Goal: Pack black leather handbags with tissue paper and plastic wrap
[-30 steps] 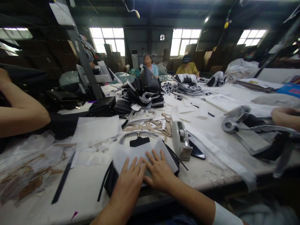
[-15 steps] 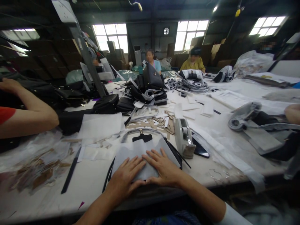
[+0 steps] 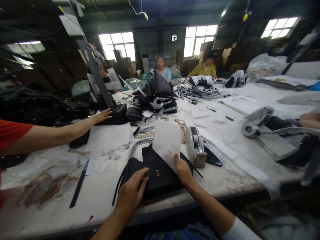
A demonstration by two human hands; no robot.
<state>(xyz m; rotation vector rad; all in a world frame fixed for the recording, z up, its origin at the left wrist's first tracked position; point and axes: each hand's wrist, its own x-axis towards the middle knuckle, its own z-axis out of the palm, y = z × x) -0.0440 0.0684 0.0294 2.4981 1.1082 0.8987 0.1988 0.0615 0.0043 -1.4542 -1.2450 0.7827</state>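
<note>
A black handbag [image 3: 140, 166] lies flat on the table in front of me, with a gold clasp [image 3: 157, 173] on its face and a wrapped handle [image 3: 135, 148] at its far side. My right hand [image 3: 183, 170] pinches a thin white sheet of paper [image 3: 166, 136] by its near right edge, lifted and tilted above the bag's right part. Over the bag's left part is my left hand [image 3: 132, 190], fingers loosely bent and thumb apart, with nothing in it. Whether its fingertips touch the leather I cannot tell.
A tape dispenser [image 3: 196, 146] stands right of the bag, beside a phone-like dark slab [image 3: 212, 155]. Black bags [image 3: 155, 96] are piled behind. At left, a co-worker's arm [image 3: 70, 130] reaches over a stack of white sheets [image 3: 108, 136] and plastic scraps [image 3: 47, 180].
The sheet that lay under both my hands on the bag is now raised in my right hand, uncovering the clasp. My left hand is off the paper. The co-worker's arm has stretched rightward.
</note>
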